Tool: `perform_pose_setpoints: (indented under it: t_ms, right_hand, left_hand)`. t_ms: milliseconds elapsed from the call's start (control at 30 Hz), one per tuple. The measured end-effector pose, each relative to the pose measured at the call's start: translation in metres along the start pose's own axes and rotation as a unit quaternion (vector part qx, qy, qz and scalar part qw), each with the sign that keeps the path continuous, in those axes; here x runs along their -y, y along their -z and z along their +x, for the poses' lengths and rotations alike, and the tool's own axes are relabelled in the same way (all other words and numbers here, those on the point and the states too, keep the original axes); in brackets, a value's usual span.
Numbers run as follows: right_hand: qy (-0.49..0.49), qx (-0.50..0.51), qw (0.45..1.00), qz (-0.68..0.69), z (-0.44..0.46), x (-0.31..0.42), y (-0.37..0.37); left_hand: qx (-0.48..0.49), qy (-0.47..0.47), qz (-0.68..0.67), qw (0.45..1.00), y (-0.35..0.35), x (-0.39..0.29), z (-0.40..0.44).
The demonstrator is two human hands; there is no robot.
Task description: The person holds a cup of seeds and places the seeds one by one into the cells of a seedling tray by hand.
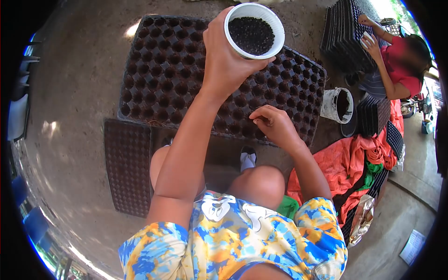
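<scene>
My left hand point(226, 63) is wrapped round a white plastic cup point(230, 30), raised over the far part of the seedling tray point(161, 70). Small black seeds point(252, 35) lie inside the cup. Beneath both hands the dark tray is spread out, its many round cells lined with brown soil. My right hand point(275, 125) hovers above the near right part of the tray, fingers curled with thumb and forefinger close together. Whatever may be between those fingertips is too small to make out.
Another seedling tray point(128, 165) lies at the near left. On the right are a soil-stained white bucket point(330, 103), an orange tarp point(326, 163) and stacked trays point(343, 39). A person in a red shirt point(401, 70) works beside the stack.
</scene>
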State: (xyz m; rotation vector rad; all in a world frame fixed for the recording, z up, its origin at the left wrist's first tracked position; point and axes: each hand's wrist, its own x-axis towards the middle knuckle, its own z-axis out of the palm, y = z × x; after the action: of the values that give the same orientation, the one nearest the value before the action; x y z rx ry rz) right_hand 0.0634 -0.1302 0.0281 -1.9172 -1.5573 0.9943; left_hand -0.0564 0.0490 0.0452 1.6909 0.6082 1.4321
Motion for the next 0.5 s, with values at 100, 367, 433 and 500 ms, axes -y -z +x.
perform_pose_setpoints:
  t_ms: [100,367,433,500]
  right_hand:
    - [-0.004,-0.016,1.000,0.001,0.0004,-0.0004,-0.0008]
    - [-0.033,-0.025,0.998,0.046,-0.0018,-0.0037,-0.0025]
    - [-0.046,-0.019,0.998,0.040,-0.0022,-0.0013,-0.0013]
    - [-0.068,-0.003,0.997,0.036,-0.0028,0.0006,-0.0002]
  left_hand:
    - [-0.003,-0.006,-0.024,1.000,0.0015,-0.0080,0.0088]
    - [0.008,0.013,-0.056,0.998,0.0018,-0.0089,0.0114]
    - [-0.008,0.010,-0.041,0.999,0.0001,-0.0096,0.0087]
    - [-0.012,0.008,-0.034,0.999,0.0000,-0.0092,0.0075]
